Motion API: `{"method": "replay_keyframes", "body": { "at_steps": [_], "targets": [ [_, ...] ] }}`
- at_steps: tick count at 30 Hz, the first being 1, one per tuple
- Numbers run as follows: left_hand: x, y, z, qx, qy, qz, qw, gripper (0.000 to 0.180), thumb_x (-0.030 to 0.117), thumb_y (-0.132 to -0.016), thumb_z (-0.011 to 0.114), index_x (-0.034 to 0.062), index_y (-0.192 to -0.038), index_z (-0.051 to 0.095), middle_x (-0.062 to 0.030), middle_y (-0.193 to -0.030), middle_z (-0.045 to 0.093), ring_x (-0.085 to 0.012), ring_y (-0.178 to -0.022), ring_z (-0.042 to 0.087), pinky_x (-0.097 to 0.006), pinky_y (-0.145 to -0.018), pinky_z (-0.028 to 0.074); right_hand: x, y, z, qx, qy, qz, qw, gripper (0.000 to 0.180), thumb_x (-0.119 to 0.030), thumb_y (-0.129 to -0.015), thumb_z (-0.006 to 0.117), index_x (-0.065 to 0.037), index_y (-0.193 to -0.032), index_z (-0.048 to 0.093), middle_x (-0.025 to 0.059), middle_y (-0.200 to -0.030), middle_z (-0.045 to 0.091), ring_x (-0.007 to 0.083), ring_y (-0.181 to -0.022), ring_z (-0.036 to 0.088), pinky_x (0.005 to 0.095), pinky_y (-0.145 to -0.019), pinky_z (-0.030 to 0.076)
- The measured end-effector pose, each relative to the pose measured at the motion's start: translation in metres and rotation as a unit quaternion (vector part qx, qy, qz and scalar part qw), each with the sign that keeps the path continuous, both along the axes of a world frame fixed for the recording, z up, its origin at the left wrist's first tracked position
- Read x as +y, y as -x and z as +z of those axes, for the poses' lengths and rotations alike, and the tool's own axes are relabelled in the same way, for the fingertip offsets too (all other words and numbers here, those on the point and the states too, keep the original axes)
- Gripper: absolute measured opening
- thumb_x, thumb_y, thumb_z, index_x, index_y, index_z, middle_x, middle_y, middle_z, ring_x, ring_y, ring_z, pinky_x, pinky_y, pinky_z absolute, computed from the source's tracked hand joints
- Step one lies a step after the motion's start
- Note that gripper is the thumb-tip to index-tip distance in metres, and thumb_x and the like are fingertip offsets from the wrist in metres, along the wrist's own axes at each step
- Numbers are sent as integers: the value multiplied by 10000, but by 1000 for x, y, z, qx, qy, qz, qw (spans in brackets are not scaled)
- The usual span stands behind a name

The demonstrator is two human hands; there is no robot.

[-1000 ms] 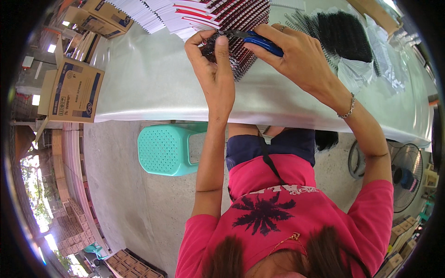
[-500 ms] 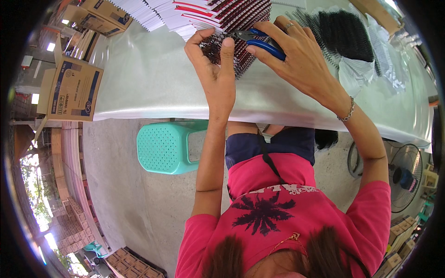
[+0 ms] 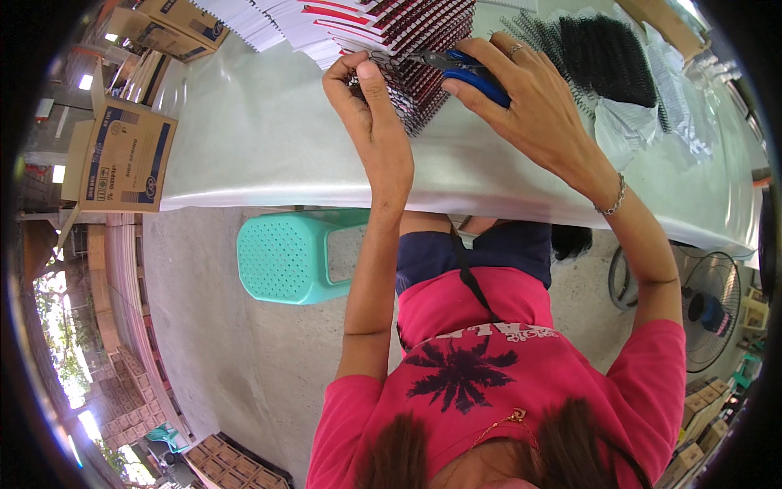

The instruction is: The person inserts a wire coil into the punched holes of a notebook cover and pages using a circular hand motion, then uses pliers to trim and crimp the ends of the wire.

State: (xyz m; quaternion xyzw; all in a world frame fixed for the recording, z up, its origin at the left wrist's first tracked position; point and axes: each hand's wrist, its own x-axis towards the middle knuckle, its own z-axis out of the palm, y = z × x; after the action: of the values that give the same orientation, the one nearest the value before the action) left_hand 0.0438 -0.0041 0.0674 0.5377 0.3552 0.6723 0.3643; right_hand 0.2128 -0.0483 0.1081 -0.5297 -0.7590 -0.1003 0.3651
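Observation:
At the far side of the table lies a fanned stack of spiral-bound notebooks [image 3: 428,33], their dark coils facing me and red and white pages showing at the left. My right hand [image 3: 542,110] is wrapped round blue-handled cutting pliers [image 3: 476,77], whose metal jaws point left at the coils. Whether the jaws are closed on a wire is too small to tell. My left hand [image 3: 375,126] pinches the end of a notebook's wire coil between thumb and bent index finger, just left of the jaws. Its other fingers are partly hidden behind the thumb.
Loose black coils [image 3: 607,61] lie on crumpled plastic wrapping [image 3: 627,130] at the right of the pale table [image 3: 261,155]. More white bound pages sit at the back left. Cardboard boxes [image 3: 126,159] stand at the left, a green stool [image 3: 281,257] below the table, a fan [image 3: 709,314] at the right.
The pliers and my right hand have shifted slightly right, away from my left hand. My left thumb has bent in closer to the index finger.

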Motion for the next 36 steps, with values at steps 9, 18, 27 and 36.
{"method": "replay_keyframes", "body": {
  "at_steps": [9, 18, 27, 36],
  "targets": [
    [-6, -3, -4, 19, -37, -34, 999, 285, 241, -1020, 568, 41, -1207, 489, -42, -1110, 522, -97, -989, 471, -266, -900, 393, 7, 4, -10, -29, -17, 3, 999, 435, -450, -896, 651, -123, -1181, 628, 163, -1112, 639, 323, -995, 615, 436, -863, 437],
    [0, 0, -11, 0, -8, -18, 1000, 269, 262, -1028, 558, 51, -1183, 496, -20, -1037, 504, -68, -881, 436, -222, -757, 379, 6, 6, -11, 34, 19, 28, 999, 372, -420, -898, 657, -110, -1102, 627, 110, -883, 687, 307, -753, 680, 431, -641, 517],
    [-7, -5, -12, -29, -31, -50, 998, 287, 190, -1006, 590, 49, -1229, 477, -46, -1141, 507, -96, -993, 472, -267, -920, 372, 4, 0, -18, -32, -4, -8, 999, 454, -465, -893, 649, -117, -1182, 625, 166, -1088, 638, 331, -1010, 606, 448, -878, 429],
    [-7, -3, -19, -14, 9, -51, 999, 277, 190, -997, 604, 50, -1211, 496, -25, -1089, 533, -83, -969, 478, -237, -879, 392, 8, 5, -16, -19, -2, 11, 1000, 422, -457, -894, 649, -110, -1134, 638, 146, -1028, 663, 327, -926, 642, 445, -830, 466]
  ]
}}
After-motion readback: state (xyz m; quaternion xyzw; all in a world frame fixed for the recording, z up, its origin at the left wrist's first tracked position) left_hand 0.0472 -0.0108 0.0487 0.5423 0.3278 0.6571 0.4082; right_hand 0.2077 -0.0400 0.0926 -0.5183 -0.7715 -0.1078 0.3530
